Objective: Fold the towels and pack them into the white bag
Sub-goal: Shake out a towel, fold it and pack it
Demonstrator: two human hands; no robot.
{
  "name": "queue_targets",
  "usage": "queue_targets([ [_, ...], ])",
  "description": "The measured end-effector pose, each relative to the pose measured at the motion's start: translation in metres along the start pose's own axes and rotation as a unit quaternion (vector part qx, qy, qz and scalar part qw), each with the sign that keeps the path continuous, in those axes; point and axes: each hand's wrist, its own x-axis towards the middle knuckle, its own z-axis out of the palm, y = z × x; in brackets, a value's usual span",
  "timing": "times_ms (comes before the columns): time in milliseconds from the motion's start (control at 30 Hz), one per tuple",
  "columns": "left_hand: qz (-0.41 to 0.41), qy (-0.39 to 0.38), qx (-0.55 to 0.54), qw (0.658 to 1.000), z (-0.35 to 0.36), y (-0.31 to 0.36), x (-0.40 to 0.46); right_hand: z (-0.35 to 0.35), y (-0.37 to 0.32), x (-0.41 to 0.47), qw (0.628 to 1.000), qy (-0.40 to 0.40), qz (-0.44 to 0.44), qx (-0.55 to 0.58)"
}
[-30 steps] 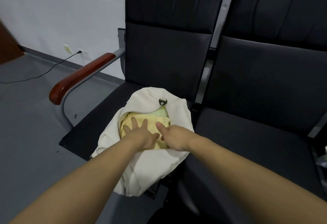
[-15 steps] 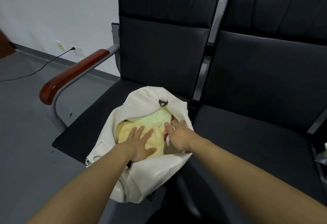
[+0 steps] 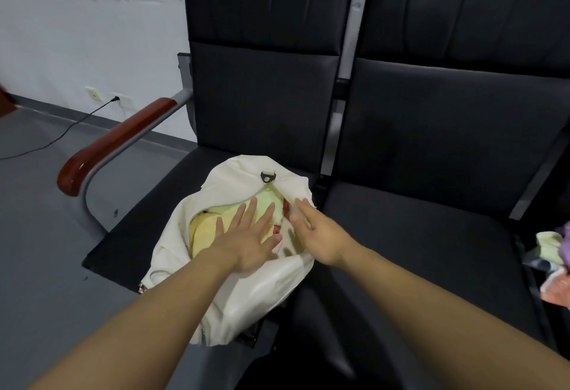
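Fingers point(image 3: 253, 208) of the left hand point(image 3: 246, 241) lie spread flat on the yellow towel point(image 3: 202, 232) inside the white bag point(image 3: 246, 291), which sits on the black seat point(image 3: 138, 235). Right hand point(image 3: 320, 238) hovers at the bag's rim, fingers straight, holding nothing. Pressing unevenly could rumple the folds, or tip the soft bag over the seat edge.

The bag point(image 3: 246, 291) was smooth white cloth with a faint sheen, its small clasp point(image 3: 267, 176) dark metal. The towels point(image 3: 216, 226) inside looked soft, matt and fuzzy. The seats point(image 3: 416, 235) were matt black leather-like padding. The armrest point(image 3: 120, 139) was glossy reddish wood on grey metal tube.
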Motion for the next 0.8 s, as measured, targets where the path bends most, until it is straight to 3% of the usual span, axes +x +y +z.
queue_targets([
  [167,0.052,0.060,-0.028,0.996,-0.011,0.058,-0.006,-0.037,0.033,-0.037,0.984,0.066,-0.050,-0.160],
  [300,0.094,0.058,0.000,0.994,0.002,0.125,-0.009,-0.085,0.092,-0.092,0.965,0.087,0.046,-0.241],
  [567,0.201,-0.018,0.050,0.978,0.061,0.295,-0.001,-0.162,0.220,-0.226,0.922,0.117,0.200,-0.311],
  [800,0.271,-0.017,0.065,0.960,0.090,0.437,0.016,-0.235,0.318,-0.299,0.889,0.171,0.303,-0.297],
])
